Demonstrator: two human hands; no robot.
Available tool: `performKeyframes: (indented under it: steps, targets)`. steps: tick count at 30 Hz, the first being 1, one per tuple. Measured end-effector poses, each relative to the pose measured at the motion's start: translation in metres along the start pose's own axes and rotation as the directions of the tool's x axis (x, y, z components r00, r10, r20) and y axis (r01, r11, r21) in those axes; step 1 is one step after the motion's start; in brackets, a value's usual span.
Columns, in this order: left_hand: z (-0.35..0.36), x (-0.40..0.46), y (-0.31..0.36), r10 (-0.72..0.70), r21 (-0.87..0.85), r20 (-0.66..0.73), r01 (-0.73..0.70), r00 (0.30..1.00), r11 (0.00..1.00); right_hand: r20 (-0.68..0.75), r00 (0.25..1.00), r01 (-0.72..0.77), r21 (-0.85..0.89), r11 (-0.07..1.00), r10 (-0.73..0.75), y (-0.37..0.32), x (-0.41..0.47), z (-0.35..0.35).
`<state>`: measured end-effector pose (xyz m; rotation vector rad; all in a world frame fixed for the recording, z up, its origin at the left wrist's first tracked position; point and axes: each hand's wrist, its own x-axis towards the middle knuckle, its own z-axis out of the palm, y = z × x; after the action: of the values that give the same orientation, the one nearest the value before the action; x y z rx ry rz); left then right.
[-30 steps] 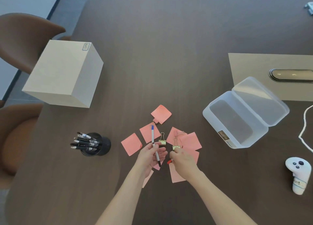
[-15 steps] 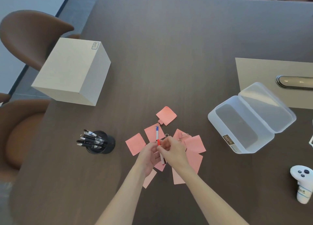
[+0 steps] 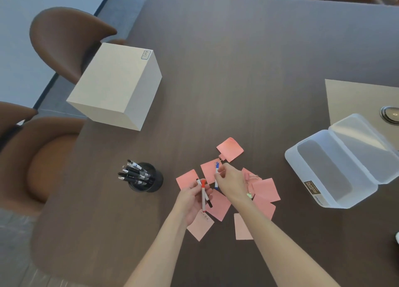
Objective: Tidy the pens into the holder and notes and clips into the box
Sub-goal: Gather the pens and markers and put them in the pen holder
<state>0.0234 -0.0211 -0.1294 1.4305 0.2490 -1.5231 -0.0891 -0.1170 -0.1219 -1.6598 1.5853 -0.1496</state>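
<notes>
My left hand (image 3: 191,202) grips two pens, a red-capped pen (image 3: 203,195) and a black-tipped one beside it. My right hand (image 3: 230,184) pinches a blue-capped pen (image 3: 216,174) just to the right. Both hands hover over several pink sticky notes (image 3: 266,189) scattered on the dark table. Binder clips (image 3: 251,177) lie among the notes; one clip (image 3: 221,156) sits at the edge of the far note. A black pen holder (image 3: 151,178) with several pens stands to the left. The clear plastic box (image 3: 328,170) lies with its lid up at the right.
A large beige cube-shaped box (image 3: 116,86) stands at the far left of the table (image 3: 237,71). A beige mat (image 3: 356,99) with a round dark device lies at the far right. Brown chairs (image 3: 64,40) line the left edge.
The right hand passed the red-capped pen to the left hand and took the blue-capped pen. The camera moved closer and to the left.
</notes>
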Motion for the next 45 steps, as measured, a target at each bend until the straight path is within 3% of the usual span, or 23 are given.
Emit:
performKeyframes:
  steps: [4, 9, 16, 24, 29, 32, 37, 41, 45]
  targets:
    - [-0.008, 0.001, 0.003, -0.019, -0.091, -0.075, 0.012, 0.997, 0.996, 0.042, 0.999, -0.017, -0.188, 0.982, 0.026, -0.010, 0.019, 0.014]
    - [-0.018, 0.000, 0.008, 0.029, 0.033, -0.075, -0.026, 0.997, 0.999, 0.054, 0.995, -0.060, -0.328, 0.943, 0.083, -0.011, 0.027, 0.021]
    - [-0.018, -0.001, 0.015, 0.049, 0.095, -0.050, -0.044, 0.998, 0.995, 0.036, 0.973, -0.225, -0.032, 0.974, 0.227, -0.017, 0.021, 0.004]
    - [-0.007, -0.007, 0.030, 0.111, 0.062, 0.014, -0.111, 0.994, 0.992, 0.195, 0.981, -0.009, 0.068, 0.998, -0.004, -0.042, -0.016, 0.009]
    - [-0.013, -0.017, 0.043, 0.233, 0.160, 0.000, -0.230, 0.972, 0.960, 0.207, 0.972, 0.091, 0.099, 0.991, -0.110, -0.056, -0.022, 0.020]
    - [-0.024, -0.029, 0.054, 0.390, 0.263, -0.066, -0.361, 0.919, 0.895, 0.236, 0.945, 0.200, 0.136, 0.970, -0.227, -0.076, -0.028, 0.027]
    - [-0.048, -0.056, 0.084, 0.626, 0.416, -0.155, -0.525, 0.764, 0.743, 0.196, 0.890, 0.368, 0.223, 0.903, -0.411, -0.117, -0.031, 0.048]
    - [-0.073, -0.063, 0.103, 0.735, 0.469, -0.199, -0.596, 0.648, 0.652, 0.210, 0.842, 0.439, 0.272, 0.857, -0.498, -0.151, -0.030, 0.068]
    - [-0.086, -0.057, 0.106, 0.739, 0.488, -0.299, -0.569, 0.604, 0.662, 0.239, 0.825, 0.482, 0.173, 0.859, -0.512, -0.162, -0.023, 0.088]
